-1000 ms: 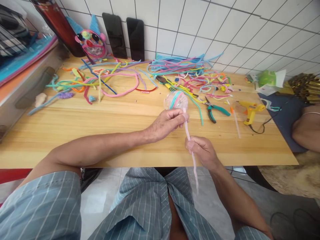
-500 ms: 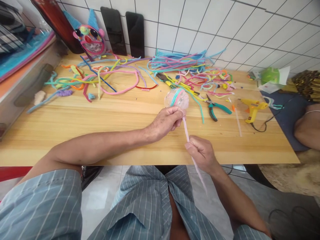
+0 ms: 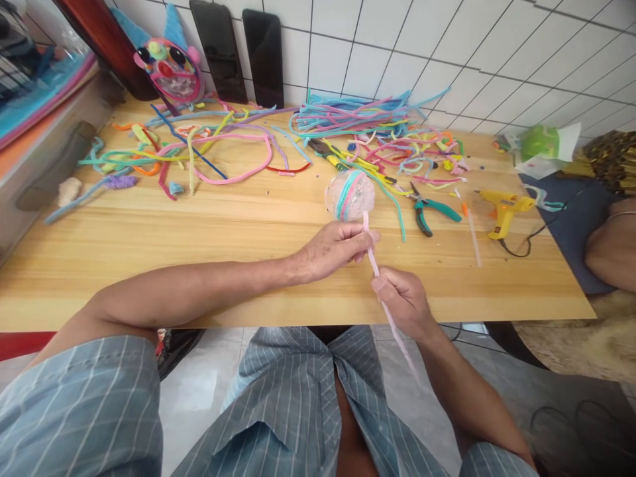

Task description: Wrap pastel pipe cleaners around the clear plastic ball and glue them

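Note:
My left hand (image 3: 332, 248) is closed around the base of a clear ball (image 3: 349, 195) wrapped in pink and teal pipe cleaners, held just above the wooden table (image 3: 149, 258). A pale pink pipe cleaner (image 3: 370, 255) runs down from the ball. My right hand (image 3: 403, 299) pinches that pipe cleaner lower down, near the table's front edge, and its free end hangs past the edge toward my lap.
Loose coloured pipe cleaners (image 3: 348, 122) lie piled across the back of the table. Teal-handled pliers (image 3: 428, 211) and a yellow glue gun (image 3: 504, 209) lie to the right. A pipe-cleaner clown face (image 3: 169, 63) and two dark phones (image 3: 263, 56) lean on the tiled wall. Another person's arm (image 3: 613, 248) rests at far right.
The pink pipe cleaner's hanging end has swung rightward. My right hand has moved slightly up toward the left hand. The view has tilted a little.

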Demonstrator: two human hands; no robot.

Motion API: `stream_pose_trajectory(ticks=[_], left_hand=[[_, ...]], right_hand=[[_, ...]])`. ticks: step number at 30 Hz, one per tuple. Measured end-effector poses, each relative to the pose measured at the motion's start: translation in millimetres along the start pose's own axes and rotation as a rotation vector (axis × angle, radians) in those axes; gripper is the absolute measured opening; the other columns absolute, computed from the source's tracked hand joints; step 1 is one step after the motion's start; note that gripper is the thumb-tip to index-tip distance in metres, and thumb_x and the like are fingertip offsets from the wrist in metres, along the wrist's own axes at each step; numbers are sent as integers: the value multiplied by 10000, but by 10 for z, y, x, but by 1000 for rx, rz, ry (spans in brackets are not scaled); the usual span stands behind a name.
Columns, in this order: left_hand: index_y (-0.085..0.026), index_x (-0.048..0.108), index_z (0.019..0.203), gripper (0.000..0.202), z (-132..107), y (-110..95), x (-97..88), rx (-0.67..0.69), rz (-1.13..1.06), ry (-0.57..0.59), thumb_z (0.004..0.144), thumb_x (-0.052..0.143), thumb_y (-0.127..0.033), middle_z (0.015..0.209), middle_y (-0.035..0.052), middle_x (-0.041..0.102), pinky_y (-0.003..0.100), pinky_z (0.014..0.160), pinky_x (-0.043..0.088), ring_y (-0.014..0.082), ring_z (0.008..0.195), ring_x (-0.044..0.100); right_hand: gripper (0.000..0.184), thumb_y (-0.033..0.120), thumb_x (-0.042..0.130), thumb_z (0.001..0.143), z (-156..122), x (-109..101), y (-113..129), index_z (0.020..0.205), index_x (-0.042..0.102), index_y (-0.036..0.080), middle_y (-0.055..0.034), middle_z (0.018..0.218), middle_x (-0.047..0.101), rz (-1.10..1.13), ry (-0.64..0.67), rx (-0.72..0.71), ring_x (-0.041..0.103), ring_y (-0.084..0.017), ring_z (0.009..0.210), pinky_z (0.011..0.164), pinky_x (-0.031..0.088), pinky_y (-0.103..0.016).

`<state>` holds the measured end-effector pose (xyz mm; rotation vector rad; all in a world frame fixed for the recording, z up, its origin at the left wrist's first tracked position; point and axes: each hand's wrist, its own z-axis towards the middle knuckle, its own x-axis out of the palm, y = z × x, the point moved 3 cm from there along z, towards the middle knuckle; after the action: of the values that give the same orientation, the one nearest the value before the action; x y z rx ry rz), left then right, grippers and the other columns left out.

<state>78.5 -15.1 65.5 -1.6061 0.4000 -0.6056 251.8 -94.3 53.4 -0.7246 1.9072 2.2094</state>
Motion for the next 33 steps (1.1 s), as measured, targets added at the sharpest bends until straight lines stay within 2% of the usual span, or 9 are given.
stream_pose_trajectory(ticks=[3, 7, 10, 13, 16, 20, 22, 28, 33], left_hand=[[-204, 593, 688, 640, -11, 8, -13, 15, 61, -6, 882, 769, -788, 623, -43, 527, 253, 526, 317, 89, 577, 424], [-199, 601, 686, 636, -1, 50, -14, 24, 80, -4, 876, 791, -775, 636, -39, 537, 246, 547, 334, 90, 602, 439], [-199, 611, 727, 637, 4, 107, 22, -50, -28, 0, 832, 837, -785, 616, -55, 537, 239, 503, 312, 73, 541, 416], [-193, 610, 747, 637, -1, 127, 66, -116, -154, -21, 803, 894, -761, 586, -69, 536, 227, 455, 282, 53, 480, 397], [-187, 590, 723, 582, 3, 87, 61, -117, -197, -78, 881, 905, -650, 565, -73, 529, 207, 442, 274, 38, 456, 397], [-194, 543, 692, 468, 46, -13, -66, -26, -194, -235, 1073, 742, -378, 544, -78, 506, 196, 435, 271, 31, 424, 393], [-195, 535, 685, 465, 74, -57, -139, 16, -174, -295, 1097, 701, -331, 539, -78, 501, 199, 433, 269, 31, 414, 385], [-205, 547, 677, 527, 132, -132, -266, 76, -76, -356, 1040, 796, -495, 523, -76, 469, 234, 435, 241, 49, 430, 353], [-215, 556, 668, 512, 150, -106, -286, 90, -35, -350, 1034, 791, -483, 504, -73, 454, 253, 448, 229, 62, 435, 333]], right_hand=[[693, 752, 529, 1085, -5, -1, -10, 639, 353, 252, 47, 607, 346, -2, 2, -4, 309, -118, 567, 594, 276, -340], [634, 626, 565, 1104, -3, -9, -17, 640, 356, 247, 51, 604, 347, -9, -3, -29, 314, -111, 561, 592, 270, -339], [616, 580, 586, 1100, 20, -14, 0, 644, 339, 247, 55, 605, 317, -33, -6, -49, 307, -112, 568, 604, 277, -338], [620, 599, 599, 1089, 36, -7, -4, 646, 341, 249, 56, 607, 314, -28, 5, -26, 309, -113, 578, 612, 281, -337], [616, 645, 600, 1079, 19, 4, -70, 649, 400, 251, 49, 621, 371, 54, 8, 53, 330, -119, 588, 606, 292, -331], [589, 664, 623, 1058, -43, 1, -183, 657, 518, 245, 27, 645, 483, 166, 24, 119, 425, -137, 614, 614, 335, -328], [580, 656, 631, 1055, -75, -18, -211, 657, 546, 243, 20, 649, 519, 188, 24, 118, 467, -144, 626, 628, 358, -330], [635, 706, 592, 1068, -136, -69, -174, 632, 545, 247, 13, 620, 531, 169, -9, 88, 462, -149, 599, 607, 348, -336], [676, 735, 565, 1079, -141, -29, -93, 616, 517, 245, 26, 591, 481, 106, 9, 47, 418, -132, 559, 592, 329, -333]])
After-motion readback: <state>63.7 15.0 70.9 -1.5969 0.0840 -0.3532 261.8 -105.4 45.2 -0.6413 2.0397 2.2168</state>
